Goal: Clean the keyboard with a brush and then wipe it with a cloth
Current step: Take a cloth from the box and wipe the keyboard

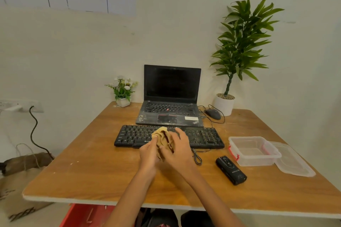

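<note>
Gripping one crumpled tan cloth [162, 137] — left hand [148, 154] and right hand [178, 150] curled round it — above the keyboard [203, 137].

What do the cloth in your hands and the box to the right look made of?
Cloth: soft tan woven fabric, matte; it bunches and creases between both hands. Box: clear, slightly glossy plastic with red clips; the table shows through its walls. Likely rigid, though that is a guess.

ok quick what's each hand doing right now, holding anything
Left hand: fingers curled round the tan cloth, gripping it.
Right hand: also grips the same cloth, over the near edge of the black keyboard.
</note>
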